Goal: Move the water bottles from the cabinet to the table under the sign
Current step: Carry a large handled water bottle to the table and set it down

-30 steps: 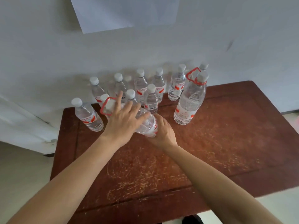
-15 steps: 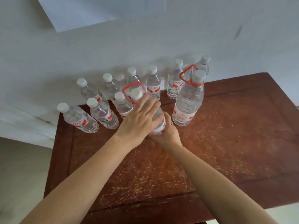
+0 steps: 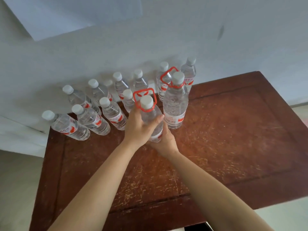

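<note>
Two hands are closed on one bottle (image 3: 150, 116). The left hand (image 3: 139, 129) is wrapped round its shoulder, with the thumb laid across the front just below the neck. The right hand (image 3: 166, 142) is curled round its foot from the near side. The bottle is held nearly upright, with a white cap on top and a red loop (image 3: 143, 89) standing at the neck. Its base is covered by the hands, so it cannot be told whether it rests on the table (image 3: 233, 139).

Just to the right, a second big bottle (image 3: 175, 105) of the same kind is stood upright on the table, close to the tip of the left thumb. To the left, a front row (image 3: 93, 121) of four small bottles is set out, the nearest of them partly hidden behind the left hand. Behind these, a back row (image 3: 141, 80) of small bottles is lined up against the wall (image 3: 166, 39), reaching past the second big bottle on the right. All the bottles are gathered at the far edge of the scratched, red-brown table. Above them, at the upper left, a pale sign (image 3: 75, 14) is seen on the wall, cut off by the top of the view.
</note>
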`<state>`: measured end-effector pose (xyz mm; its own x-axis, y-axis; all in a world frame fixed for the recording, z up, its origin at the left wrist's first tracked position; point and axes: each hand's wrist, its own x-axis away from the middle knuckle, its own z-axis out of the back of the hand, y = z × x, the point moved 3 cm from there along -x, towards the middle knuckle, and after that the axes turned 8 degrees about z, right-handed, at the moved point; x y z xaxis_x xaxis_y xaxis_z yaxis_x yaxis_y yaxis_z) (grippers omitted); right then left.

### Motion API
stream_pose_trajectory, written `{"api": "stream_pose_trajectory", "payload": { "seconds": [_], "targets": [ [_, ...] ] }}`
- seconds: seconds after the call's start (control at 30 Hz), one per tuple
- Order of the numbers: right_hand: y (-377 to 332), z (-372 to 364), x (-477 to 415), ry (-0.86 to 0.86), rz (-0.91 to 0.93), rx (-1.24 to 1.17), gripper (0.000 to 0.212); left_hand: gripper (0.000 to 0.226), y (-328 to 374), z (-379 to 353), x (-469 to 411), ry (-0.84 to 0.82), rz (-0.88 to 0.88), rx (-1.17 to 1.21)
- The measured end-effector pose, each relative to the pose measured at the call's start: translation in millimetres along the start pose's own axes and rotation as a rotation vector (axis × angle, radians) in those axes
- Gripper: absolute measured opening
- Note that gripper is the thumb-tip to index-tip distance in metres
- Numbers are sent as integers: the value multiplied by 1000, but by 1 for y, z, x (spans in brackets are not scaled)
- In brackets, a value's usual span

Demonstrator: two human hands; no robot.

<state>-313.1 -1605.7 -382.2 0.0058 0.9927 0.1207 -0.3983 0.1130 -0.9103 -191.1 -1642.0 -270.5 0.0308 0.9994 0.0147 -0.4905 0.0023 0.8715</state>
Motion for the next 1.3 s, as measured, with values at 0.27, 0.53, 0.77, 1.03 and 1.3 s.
{"api": "stream_pose_trajectory", "payload": {
  "seconds": [0.27,0.53,0.77,1.03,1.3],
  "targets": [
    [16,50,34,-213,42,211,66,72,5,0,20,21,49,74],
    [20,6,69,-555,229,423,49,67,-79,19,172,334,535,-325],
    [-47,-85,140,-687,609,481,55,72,-106,92,349,658,894,-693],
    [-209,-227,352,-777,1277,364,64,65,-60,224,586,1245,1024,-782],
    [-317,-341,678,-948,1655,41,71,71,-11,285,938,1573,1354,-913]
  ]
}}
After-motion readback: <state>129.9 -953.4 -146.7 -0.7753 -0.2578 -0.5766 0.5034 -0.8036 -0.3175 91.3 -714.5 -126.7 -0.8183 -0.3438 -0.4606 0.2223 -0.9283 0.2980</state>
